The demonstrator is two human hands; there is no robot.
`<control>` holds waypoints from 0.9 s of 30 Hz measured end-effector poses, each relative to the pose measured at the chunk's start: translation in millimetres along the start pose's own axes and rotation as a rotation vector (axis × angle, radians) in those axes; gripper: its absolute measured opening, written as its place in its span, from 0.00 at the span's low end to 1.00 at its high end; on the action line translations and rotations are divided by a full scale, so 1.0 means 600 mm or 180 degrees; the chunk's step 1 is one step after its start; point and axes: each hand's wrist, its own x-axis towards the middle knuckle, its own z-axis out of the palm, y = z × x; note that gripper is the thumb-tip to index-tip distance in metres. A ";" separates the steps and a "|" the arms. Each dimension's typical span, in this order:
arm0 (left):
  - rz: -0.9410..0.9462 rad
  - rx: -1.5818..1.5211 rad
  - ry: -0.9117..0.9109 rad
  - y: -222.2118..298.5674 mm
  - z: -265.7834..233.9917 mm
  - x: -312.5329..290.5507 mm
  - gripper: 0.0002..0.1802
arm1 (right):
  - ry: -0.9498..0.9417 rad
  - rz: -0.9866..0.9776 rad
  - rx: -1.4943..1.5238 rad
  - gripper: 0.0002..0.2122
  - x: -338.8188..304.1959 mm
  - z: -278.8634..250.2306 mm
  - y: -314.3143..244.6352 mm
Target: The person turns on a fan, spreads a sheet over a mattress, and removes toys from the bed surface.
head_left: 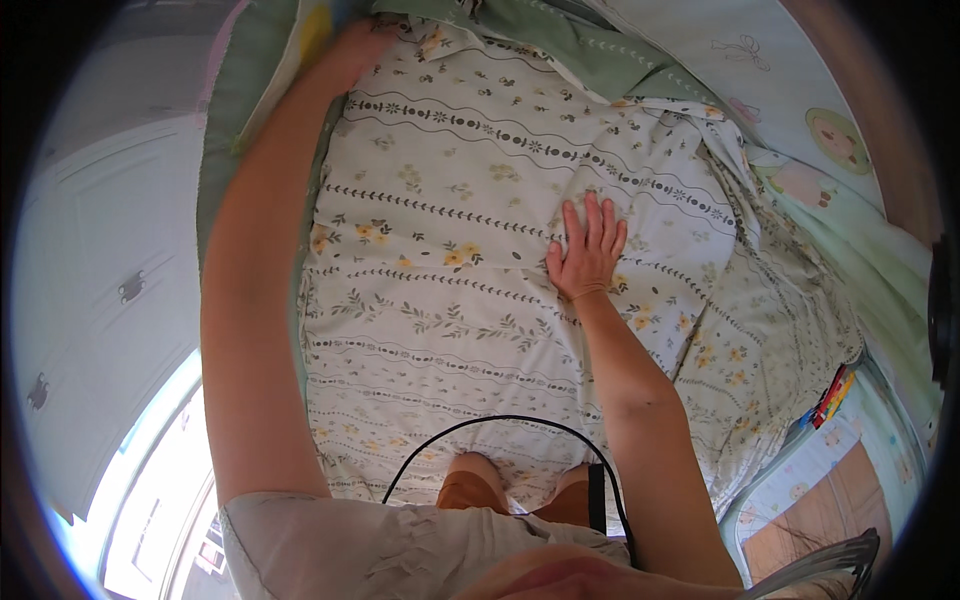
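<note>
A white floral duvet (450, 220) with yellow flowers and dark vine bands lies spread over a bed. My right hand (587, 252) rests flat on it, palm down, fingers spread, near the middle right. My left hand (352, 55) reaches far to the top left corner of the duvet, where it meets a green sheet edge (262, 90). The fingers there are curled at the fabric, but the grip is partly hidden. My knees (470, 485) press on the near edge.
A pale green sheet with cartoon prints (800, 90) lies behind and to the right. White cabinet doors (100, 290) stand at the left. A black cable (500, 420) loops over the near duvet. Colourful pens (830, 395) sit at the right edge.
</note>
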 end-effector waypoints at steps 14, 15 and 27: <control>-0.0916 0.1694 -0.0099 -0.050 -0.034 -0.131 0.17 | -0.0034 0.0044 -0.0013 0.26 0.004 0.002 -0.015; -0.1277 0.1161 -0.0346 -0.042 -0.042 -0.125 0.18 | -0.0009 0.0043 0.0026 0.26 0.004 0.003 -0.017; -0.0871 0.1111 0.0596 -0.007 0.008 -0.176 0.27 | -0.0047 0.0044 -0.0009 0.27 -0.004 0.004 -0.009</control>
